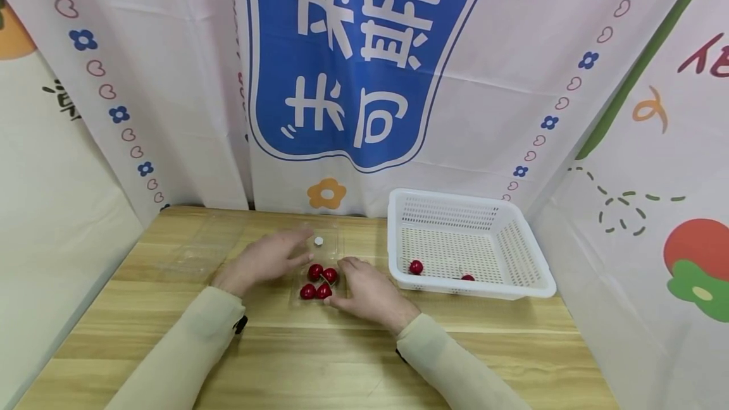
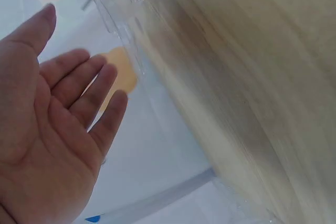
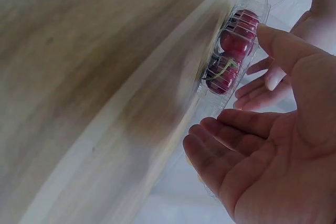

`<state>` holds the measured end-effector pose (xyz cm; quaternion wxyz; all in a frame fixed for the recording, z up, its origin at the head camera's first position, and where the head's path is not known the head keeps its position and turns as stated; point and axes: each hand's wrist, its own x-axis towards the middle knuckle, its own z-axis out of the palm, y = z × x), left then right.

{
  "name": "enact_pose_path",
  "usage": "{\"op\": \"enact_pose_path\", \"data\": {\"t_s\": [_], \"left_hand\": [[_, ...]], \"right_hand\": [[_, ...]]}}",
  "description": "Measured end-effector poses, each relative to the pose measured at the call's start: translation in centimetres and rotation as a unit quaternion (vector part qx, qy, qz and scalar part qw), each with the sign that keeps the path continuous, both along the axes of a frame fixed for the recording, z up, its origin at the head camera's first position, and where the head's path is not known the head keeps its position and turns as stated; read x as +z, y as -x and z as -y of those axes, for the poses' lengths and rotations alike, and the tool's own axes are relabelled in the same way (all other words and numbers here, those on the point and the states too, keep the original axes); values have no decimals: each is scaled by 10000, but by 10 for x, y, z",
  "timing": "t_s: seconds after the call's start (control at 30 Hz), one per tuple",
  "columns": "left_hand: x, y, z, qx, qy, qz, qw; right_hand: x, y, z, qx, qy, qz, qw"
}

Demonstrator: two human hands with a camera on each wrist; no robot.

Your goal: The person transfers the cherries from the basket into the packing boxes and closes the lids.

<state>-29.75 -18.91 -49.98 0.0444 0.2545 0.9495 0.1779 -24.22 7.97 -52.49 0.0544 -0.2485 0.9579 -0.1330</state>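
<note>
Several dark red cherries (image 1: 323,291) lie in a clear plastic clamshell box (image 3: 223,85) in the middle of the table. Its transparent lid (image 1: 330,233) is folded back toward the curtain and carries a small white round spot. To the left of the box, my left hand (image 1: 273,257) hovers with fingers extended and nothing in it. My right hand (image 1: 367,293) is at the box's right side, fingers loosely stretched. In the right wrist view its thumb tip (image 3: 265,32) appears at the box's rim; whether it touches, I cannot tell. One green stem (image 3: 223,71) shows through the box wall.
A white slotted basket (image 1: 473,286) stands at the right, with two cherries (image 1: 416,267) visible inside. Further clear plastic packaging (image 1: 199,252) lies at the back left. A printed curtain (image 1: 353,176) hangs behind the wooden table (image 1: 319,359).
</note>
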Motion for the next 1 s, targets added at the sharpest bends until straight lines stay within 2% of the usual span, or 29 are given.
{"op": "enact_pose_path", "data": {"t_s": [0.1, 0.23, 0.53, 0.67, 0.8, 1.0], "left_hand": [[-2, 11, 1, 222, -59, 2, 9997], [-4, 27, 2, 349, -217, 86, 9991], [-7, 52, 2, 619, -292, 652, 9955], [-10, 57, 2, 654, -302, 789, 9943], [-11, 60, 0, 590, -319, 748, 9949], [-5, 59, -1, 582, -233, 643, 9960]], "right_hand": [[0, 0, 0, -26, -26, 4, 10000], [1, 1, 1, -24, -35, 8, 10000], [2, 1, 1, -18, 1, 42, 10000], [2, 0, 1, -18, 5, 61, 10000], [2, 0, 2, 0, -12, 27, 10000], [3, 0, 3, -8, 6, 11, 10000]]}}
